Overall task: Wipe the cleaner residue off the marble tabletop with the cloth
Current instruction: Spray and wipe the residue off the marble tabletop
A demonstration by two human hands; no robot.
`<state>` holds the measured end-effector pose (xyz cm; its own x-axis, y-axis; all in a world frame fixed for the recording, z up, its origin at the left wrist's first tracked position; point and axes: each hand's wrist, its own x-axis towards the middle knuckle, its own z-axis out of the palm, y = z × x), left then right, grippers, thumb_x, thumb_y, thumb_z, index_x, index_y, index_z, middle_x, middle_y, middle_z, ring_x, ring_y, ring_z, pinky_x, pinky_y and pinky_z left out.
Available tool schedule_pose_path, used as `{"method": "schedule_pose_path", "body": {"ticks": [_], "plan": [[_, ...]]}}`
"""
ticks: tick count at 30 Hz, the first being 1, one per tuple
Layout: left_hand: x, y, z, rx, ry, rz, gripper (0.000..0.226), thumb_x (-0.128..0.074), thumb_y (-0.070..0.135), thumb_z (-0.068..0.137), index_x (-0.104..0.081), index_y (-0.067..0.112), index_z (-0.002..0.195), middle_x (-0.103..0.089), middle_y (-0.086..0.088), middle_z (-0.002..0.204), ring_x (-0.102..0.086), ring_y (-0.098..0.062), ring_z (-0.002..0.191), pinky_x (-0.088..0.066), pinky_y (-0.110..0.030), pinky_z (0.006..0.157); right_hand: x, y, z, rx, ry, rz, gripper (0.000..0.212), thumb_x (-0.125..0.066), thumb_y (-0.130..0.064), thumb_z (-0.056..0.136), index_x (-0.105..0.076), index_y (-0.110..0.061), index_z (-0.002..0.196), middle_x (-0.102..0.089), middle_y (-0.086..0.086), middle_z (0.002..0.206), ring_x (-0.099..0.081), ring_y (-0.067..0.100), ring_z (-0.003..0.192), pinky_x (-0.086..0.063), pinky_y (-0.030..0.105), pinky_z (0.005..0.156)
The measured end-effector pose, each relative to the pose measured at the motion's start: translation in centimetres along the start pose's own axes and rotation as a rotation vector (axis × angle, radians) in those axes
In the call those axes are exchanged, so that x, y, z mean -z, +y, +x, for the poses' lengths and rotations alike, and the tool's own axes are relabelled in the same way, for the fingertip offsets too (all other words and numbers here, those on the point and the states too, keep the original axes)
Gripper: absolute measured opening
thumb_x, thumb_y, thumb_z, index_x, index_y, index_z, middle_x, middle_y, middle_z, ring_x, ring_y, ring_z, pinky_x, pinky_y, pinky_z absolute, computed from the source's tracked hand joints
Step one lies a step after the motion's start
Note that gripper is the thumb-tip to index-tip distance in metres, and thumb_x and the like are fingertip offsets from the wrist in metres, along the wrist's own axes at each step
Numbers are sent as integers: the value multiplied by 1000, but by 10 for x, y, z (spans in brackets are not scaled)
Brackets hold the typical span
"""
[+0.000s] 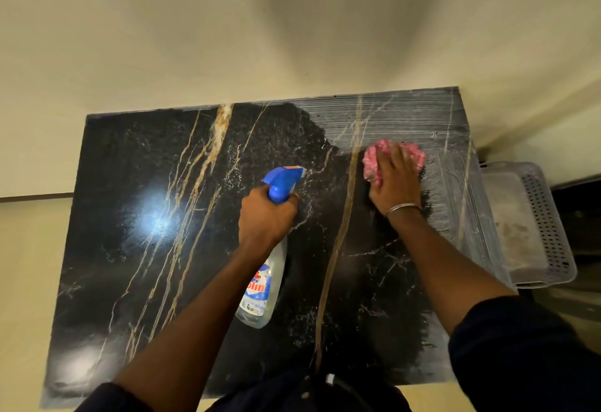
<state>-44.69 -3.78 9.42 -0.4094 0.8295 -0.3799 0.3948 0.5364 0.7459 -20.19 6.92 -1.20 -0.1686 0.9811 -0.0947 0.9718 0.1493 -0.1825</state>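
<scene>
**Dark sleeves, one bangle**

Both forearms are bare. The right arm's dark sleeve (520, 346) is pushed up near the elbow; the left sleeve (110, 400) shows only at the frame's bottom edge. A thin silver bangle (402, 208) circles the right wrist. A dark top (292, 392) shows below, bearing a small white mark.

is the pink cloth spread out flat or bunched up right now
Bunched up. The pink cloth is crumpled into a wad under the right hand, which presses it onto the marble tabletop; no flat edges show.
</scene>
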Motion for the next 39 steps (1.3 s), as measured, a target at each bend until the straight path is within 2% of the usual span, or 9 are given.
{"method": "schedule_pose_path", "body": {"ticks": [6,9,13,18,21,24,29,35,39], "plan": [[2,-2,5,6,-6,-24,15,-70,28,82,-58,22,78,-58,4,63,-55,-9,54,-47,-27,57,-5,-32,10,-259,30,48,74,-62,-26,79,-33,-14,146,-23,19,156,-13,41,145,-11,53,119],[2,-4,8,23,-3,-31,15,-71,29,81,-57,23,76,-60,2,64,-57,-13,56,-53,-33,62,-11,-78,19,-107,3,61,73,-57,-28,80,-31,-16,148,-20,17,157,-12,40,145,-11,53,119],[3,-3,12,52,29,-14,19,-70,29,78,-55,22,67,-56,3,58,-53,-13,52,-48,-29,58,-21,-129,22,162,-54,42,72,-55,-28,79,-35,-14,147,-27,17,156,-19,39,144,-16,52,118],[5,1,21,53,24,-17,19,-69,29,79,-54,24,68,-56,4,58,-53,-12,51,-47,-28,57,-17,-93,33,354,-65,-44,68,-53,-25,84,-31,-17,148,-26,12,157,-18,34,145,-16,49,119],[4,2,25,39,16,-24,20,-69,29,80,-54,23,67,-56,5,57,-53,-12,51,-48,-28,57,-6,-46,41,176,-14,-23,72,-54,-22,84,-26,-17,151,-21,13,158,-13,35,146,-9,49,121],[4,3,27,41,20,-31,22,-69,30,80,-53,24,66,-54,6,56,-52,-10,51,-44,-26,57,2,-16,50,-20,8,-20,73,-58,-19,82,-28,-15,149,-23,16,157,-14,37,146,-13,51,119],[9,-4,32,48,26,-66,20,-70,28,81,-54,23,71,-52,8,57,-49,-5,50,-40,-22,54,-5,-56,55,-241,40,70,72,-61,-24,82,-32,-14,148,-21,18,157,-11,40,146,-7,50,120],[12,-10,40,82,31,-59,15,-68,33,77,-58,23,73,-57,6,59,-54,-11,53,-45,-25,57,-22,-139,60,102,-26,24,74,-55,-27,79,-31,-15,148,-23,17,157,-14,39,145,-13,52,119],[11,-5,49,71,13,-28,18,-64,37,73,-55,23,67,-56,5,58,-55,-15,54,-48,-28,59,-22,-138,67,256,-57,47,69,-55,-21,78,-39,-13,145,-30,16,154,-21,38,144,-17,51,119]]}}
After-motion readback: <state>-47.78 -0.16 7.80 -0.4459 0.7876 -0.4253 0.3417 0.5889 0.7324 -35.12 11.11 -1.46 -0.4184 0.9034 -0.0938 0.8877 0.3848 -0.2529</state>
